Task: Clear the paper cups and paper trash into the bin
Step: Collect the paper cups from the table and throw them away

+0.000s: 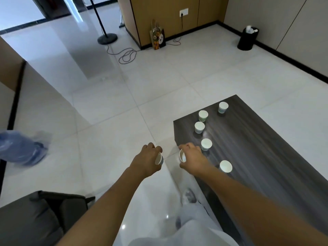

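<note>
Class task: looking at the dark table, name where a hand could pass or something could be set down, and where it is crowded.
Free: the dark table to the right of the cup row, out to its right edge. Crowded: the left strip, where five paper cups stand in a loose line from far corner to near edge.

Two bare forearms reach forward from the bottom of the view, hands close together and level with each other. The left hand (148, 161) is knuckles-up, fingers curled around a small paper cup (159, 159) tipped sideways. The right hand (191, 159) likewise grips a tilted second paper cup (182, 155), its open mouth facing the left hand.
</note>
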`<state>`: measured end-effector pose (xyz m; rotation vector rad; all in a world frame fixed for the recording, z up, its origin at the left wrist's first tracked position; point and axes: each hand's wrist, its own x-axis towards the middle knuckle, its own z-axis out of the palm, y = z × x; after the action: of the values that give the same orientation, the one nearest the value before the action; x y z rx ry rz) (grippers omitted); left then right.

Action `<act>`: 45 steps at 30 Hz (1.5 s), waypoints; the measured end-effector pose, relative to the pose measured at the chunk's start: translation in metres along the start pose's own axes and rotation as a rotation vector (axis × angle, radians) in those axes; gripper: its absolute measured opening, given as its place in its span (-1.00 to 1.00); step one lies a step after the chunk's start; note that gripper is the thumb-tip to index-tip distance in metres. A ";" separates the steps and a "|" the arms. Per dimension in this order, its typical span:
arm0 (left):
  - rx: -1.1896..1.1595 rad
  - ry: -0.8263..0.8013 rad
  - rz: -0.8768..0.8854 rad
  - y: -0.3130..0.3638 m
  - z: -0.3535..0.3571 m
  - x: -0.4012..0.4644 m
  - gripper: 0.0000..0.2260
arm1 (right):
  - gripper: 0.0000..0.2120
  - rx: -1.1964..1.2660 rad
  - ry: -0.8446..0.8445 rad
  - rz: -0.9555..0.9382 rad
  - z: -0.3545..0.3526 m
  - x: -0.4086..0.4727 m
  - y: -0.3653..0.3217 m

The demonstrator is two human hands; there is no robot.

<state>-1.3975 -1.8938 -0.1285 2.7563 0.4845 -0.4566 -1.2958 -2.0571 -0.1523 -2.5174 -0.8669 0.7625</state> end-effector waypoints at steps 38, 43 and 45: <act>0.179 -0.170 0.513 -0.134 -0.366 0.817 -0.52 | -0.38 0.270 0.281 0.518 -0.314 0.701 -0.009; 0.180 -0.207 0.604 -0.069 -0.375 0.925 -0.53 | -0.38 0.299 0.318 0.630 -0.368 0.758 0.061; 0.185 -0.212 0.624 -0.037 -0.383 0.974 -0.52 | -0.38 0.308 0.343 0.660 -0.402 0.786 0.094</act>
<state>-0.4449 -1.4595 -0.1393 2.7833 -0.4815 -0.6380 -0.4911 -1.6819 -0.1739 -2.5299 0.2027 0.5543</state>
